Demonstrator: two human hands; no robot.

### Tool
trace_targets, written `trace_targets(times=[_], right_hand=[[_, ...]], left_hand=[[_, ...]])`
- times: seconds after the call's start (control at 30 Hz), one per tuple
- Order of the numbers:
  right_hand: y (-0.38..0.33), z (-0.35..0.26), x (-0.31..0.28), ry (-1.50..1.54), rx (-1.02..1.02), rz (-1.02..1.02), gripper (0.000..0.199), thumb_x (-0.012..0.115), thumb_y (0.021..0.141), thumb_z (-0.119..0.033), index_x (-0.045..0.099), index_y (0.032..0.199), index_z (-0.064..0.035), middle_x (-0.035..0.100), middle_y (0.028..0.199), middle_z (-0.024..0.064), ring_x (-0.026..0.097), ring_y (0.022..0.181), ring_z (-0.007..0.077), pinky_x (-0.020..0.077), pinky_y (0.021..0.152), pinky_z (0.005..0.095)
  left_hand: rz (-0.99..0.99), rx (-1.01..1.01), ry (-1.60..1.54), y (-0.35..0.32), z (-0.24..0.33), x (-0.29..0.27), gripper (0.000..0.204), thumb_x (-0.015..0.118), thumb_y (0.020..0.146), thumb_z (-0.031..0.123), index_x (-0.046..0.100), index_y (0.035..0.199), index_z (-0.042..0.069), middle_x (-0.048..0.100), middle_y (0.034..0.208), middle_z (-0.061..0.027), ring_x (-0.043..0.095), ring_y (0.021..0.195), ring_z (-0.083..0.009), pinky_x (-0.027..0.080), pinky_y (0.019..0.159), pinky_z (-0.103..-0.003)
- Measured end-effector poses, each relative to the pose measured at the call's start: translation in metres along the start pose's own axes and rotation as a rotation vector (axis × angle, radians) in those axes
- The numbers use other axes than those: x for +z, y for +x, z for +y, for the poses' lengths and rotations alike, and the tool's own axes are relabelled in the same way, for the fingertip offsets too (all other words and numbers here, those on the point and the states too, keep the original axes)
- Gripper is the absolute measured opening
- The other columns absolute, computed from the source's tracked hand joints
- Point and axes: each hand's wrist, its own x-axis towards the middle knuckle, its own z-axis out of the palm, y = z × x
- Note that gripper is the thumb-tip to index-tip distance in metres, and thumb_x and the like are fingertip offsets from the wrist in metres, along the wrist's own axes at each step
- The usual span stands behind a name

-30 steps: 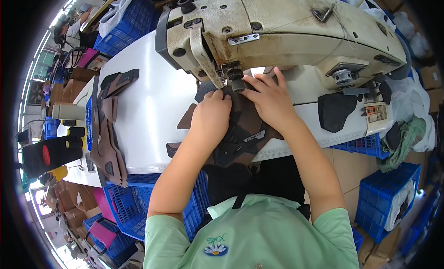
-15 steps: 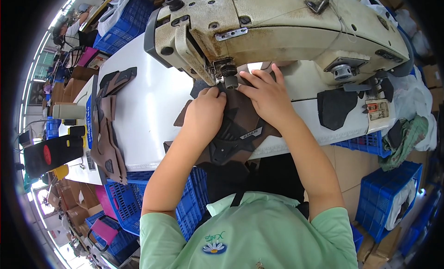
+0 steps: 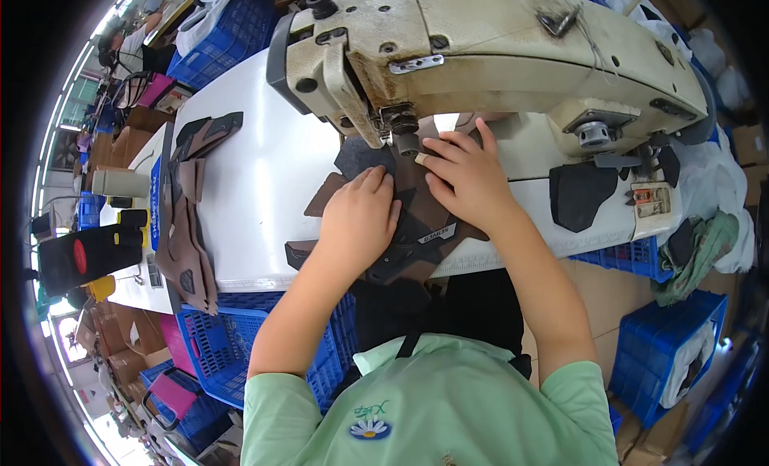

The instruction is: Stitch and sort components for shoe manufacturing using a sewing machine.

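Observation:
A brown and black shoe upper [image 3: 420, 189] with a pale label lies on the white table under the needle area of a beige sewing machine [image 3: 497, 81]. My left hand [image 3: 356, 213] rests on its left side, fingers pressed down close together and thumb apart. Just beyond those fingertips is a dark grey piece [image 3: 362, 156], partly beneath the brown material. My right hand [image 3: 469, 177] lies over the right side with fingers spread, its index fingertip beside the presser foot [image 3: 407, 141]. Under the machine head, the stitching point itself is hard to make out.
Stacked brown shoe pieces [image 3: 191, 242] lie along the table's left side. A black piece [image 3: 581, 195] sits to the right, near a small holder [image 3: 650, 200]. Blue crates [image 3: 220, 346] stand below the table's front edge. At the far left is another person [image 3: 132, 49].
My left hand has drawn back slightly from the needle area, uncovering more of the grey piece, and its thumb now shows. My right hand has shifted slightly nearer me. The view has tilted a little.

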Motion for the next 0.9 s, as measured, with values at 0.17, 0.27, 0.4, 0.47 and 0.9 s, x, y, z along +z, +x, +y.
trace_targets(times=[0.17,0.27,0.4,0.47,0.9], right_hand=[[-0.004,-0.005,-0.008,0.008,0.001,-0.033,0.030,0.065,0.084,-0.028,0.068,0.111,-0.0145,0.061,0.125,0.0037,0.049,0.123,0.0245,0.0186,0.113,0.0569],[-0.007,-0.003,-0.005,0.003,-0.005,-0.043,0.032,0.064,0.086,-0.029,0.066,0.114,-0.0145,0.060,0.127,0.0043,0.047,0.125,0.0260,0.0185,0.113,0.0570],[-0.006,-0.005,-0.002,-0.018,0.006,-0.038,0.033,0.063,0.087,-0.029,0.065,0.116,-0.0140,0.059,0.129,0.0047,0.047,0.126,0.0267,0.0186,0.113,0.0565],[-0.005,-0.006,0.000,-0.033,0.008,-0.036,0.033,0.063,0.087,-0.029,0.065,0.117,-0.0138,0.059,0.129,0.0048,0.047,0.126,0.0266,0.0187,0.112,0.0567],[0.000,-0.039,0.024,-0.162,0.188,0.045,0.032,0.059,0.090,-0.029,0.065,0.113,-0.0091,0.056,0.132,0.0089,0.045,0.127,0.0299,0.0205,0.110,0.0592]], left_hand=[[0.153,0.021,0.122,-0.007,0.006,0.004,0.031,0.065,0.084,0.021,0.067,0.108,0.000,0.062,0.108,-0.0125,0.059,0.102,-0.0301,0.048,0.087,-0.042],[0.169,0.039,0.066,-0.007,-0.001,0.010,0.031,0.066,0.082,0.022,0.068,0.105,0.001,0.062,0.107,-0.0115,0.059,0.101,-0.0292,0.048,0.085,-0.041],[0.236,0.068,0.056,-0.006,-0.011,0.014,0.030,0.068,0.079,0.021,0.069,0.102,0.002,0.063,0.105,-0.0109,0.060,0.100,-0.0286,0.048,0.084,-0.041],[0.222,0.084,0.034,-0.004,-0.014,0.014,0.030,0.068,0.078,0.020,0.069,0.102,0.002,0.064,0.104,-0.0105,0.060,0.100,-0.0282,0.048,0.084,-0.040],[0.210,0.232,-0.012,0.013,-0.063,0.005,0.021,0.066,0.078,0.016,0.073,0.095,0.007,0.068,0.105,-0.0054,0.063,0.103,-0.0228,0.050,0.085,-0.038]])
